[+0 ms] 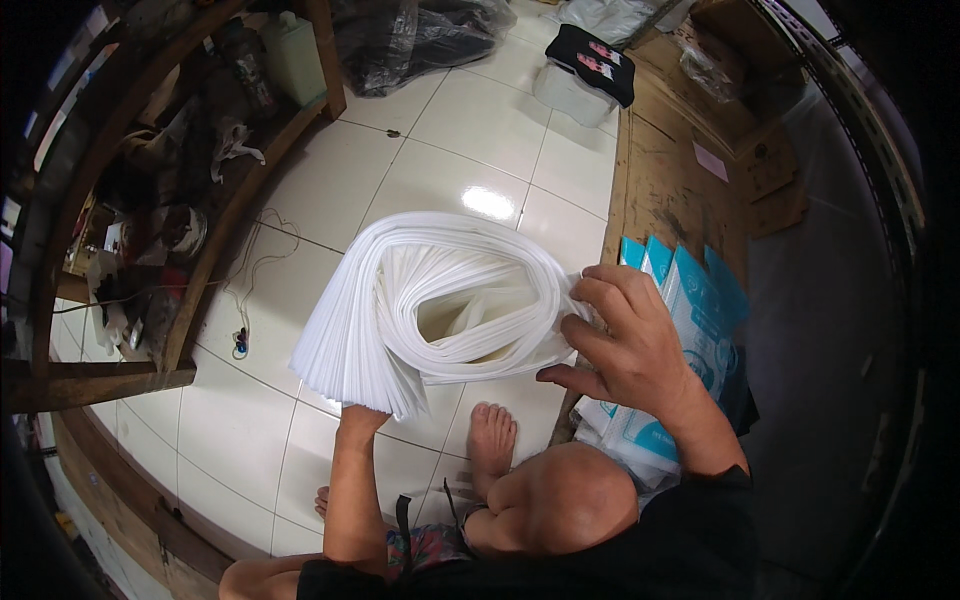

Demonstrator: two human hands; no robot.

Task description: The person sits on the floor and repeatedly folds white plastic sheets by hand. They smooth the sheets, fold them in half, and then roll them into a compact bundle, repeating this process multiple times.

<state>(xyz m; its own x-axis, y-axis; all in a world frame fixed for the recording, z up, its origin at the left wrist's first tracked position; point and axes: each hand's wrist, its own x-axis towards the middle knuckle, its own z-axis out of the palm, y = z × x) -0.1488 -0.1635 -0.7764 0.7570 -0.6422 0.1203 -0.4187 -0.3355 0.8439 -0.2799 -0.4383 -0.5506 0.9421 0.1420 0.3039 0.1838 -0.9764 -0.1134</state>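
Note:
A thick stack of thin white sheets (335, 310), perhaps plastic bags, is held up before me, curled into a loose roll with a hollow middle. At the left its edges fan out. My left hand (364, 412) goes under the fanned end and bears it from below; its fingers are hidden behind the sheets and only the wrist area shows. At the roll's right side my right hand (630, 340) has its fingers bent against the outer layers, gripping the edge, with the thumb lower down and a little apart.
Teal-and-white printed packs (690, 300) lie to the right beside a brown cardboard surface (670, 170). A wooden shelf (255, 165) with clutter stands left, and a thin cord (240, 285) lies on the tiles. Farther off are a white tub (572, 95) with black cloth and dark plastic sheeting (410, 50).

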